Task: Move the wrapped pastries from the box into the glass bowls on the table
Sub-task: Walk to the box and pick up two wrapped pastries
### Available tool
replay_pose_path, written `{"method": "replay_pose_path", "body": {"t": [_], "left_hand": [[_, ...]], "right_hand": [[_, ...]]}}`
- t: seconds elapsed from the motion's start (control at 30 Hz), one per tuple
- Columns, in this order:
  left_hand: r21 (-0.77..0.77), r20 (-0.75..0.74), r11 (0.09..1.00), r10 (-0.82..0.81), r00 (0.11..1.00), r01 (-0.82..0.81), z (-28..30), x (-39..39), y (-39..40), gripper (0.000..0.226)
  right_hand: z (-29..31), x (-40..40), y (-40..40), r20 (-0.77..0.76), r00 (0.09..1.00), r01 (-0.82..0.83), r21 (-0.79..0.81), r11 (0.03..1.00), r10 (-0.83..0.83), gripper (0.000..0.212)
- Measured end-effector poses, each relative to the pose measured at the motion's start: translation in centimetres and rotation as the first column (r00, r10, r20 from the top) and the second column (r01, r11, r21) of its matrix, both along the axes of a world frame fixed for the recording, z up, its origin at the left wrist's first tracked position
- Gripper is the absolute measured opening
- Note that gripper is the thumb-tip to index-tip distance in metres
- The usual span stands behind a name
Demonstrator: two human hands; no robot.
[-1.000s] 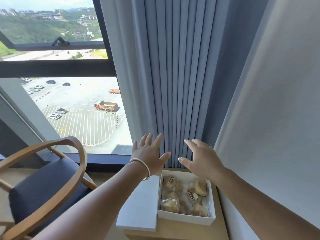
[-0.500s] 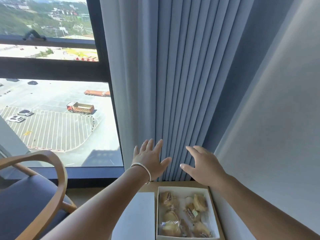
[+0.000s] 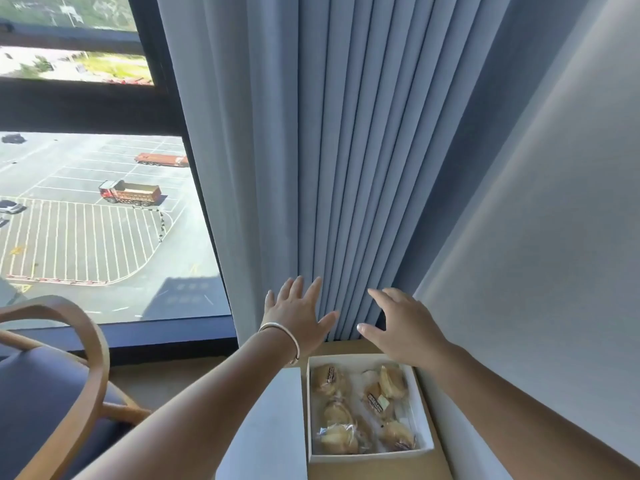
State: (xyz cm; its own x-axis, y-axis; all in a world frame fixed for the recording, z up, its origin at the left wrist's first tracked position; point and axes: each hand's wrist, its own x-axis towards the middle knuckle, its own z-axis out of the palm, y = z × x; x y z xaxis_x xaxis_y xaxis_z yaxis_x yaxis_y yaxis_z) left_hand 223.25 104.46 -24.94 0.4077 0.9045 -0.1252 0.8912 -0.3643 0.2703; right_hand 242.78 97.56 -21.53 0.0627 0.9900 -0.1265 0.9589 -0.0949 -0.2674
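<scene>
An open white box [image 3: 420, 407] sits on a small wooden table [image 3: 349, 347] at the bottom centre. Several wrapped golden pastries [image 3: 337, 434] lie inside it in clear plastic. My left hand [image 3: 299, 315] hovers beyond the box's far left corner, fingers spread, palm down, a thin bracelet on the wrist. My right hand [image 3: 401, 325] floats above the box's far edge, fingers apart and empty. No glass bowls are in view.
The white box lid [image 3: 273, 424] lies flat just left of the box. A blue pleated curtain [image 3: 332, 161] hangs directly behind the table, a pale wall [image 3: 540, 271] to the right. A wooden armchair with a dark cushion [image 3: 52, 393] stands at the lower left by the window.
The view has swung to the right, so the chair and window slid left. Both hands stay spread above the far end of the box, holding nothing.
</scene>
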Motion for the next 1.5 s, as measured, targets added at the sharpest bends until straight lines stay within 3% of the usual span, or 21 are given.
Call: {"method": "replay_pose_path", "body": {"t": [0.33,0.8,1.23,1.5], "left_hand": [[-0.202,-0.084,0.977,0.055,0.995,-0.072,-7.9,2.0,-0.5,0.075],[-0.439,-0.104,0.891,0.076,0.992,-0.114,-21.3,3.4,-5.5,0.075],[-0.542,-0.111,0.833,-0.204,0.973,0.113,-29.9,5.7,-8.9,0.080],[-0.537,-0.125,0.833,-0.236,0.964,0.135,-31.5,6.2,-9.4,0.080]], "right_hand": [[-9.5,3.5,0.9,-0.125,0.992,0.000,-0.235,0.972,-0.030,0.075],[-21.0,6.8,-2.2,-0.152,0.986,-0.016,-0.466,0.885,-0.062,0.072],[-29.8,8.6,-5.3,-0.094,0.994,-0.013,-0.586,0.810,-0.052,0.070],[-33.0,9.1,-6.0,-0.062,0.998,-0.033,-0.580,0.814,-0.003,0.066]]}}
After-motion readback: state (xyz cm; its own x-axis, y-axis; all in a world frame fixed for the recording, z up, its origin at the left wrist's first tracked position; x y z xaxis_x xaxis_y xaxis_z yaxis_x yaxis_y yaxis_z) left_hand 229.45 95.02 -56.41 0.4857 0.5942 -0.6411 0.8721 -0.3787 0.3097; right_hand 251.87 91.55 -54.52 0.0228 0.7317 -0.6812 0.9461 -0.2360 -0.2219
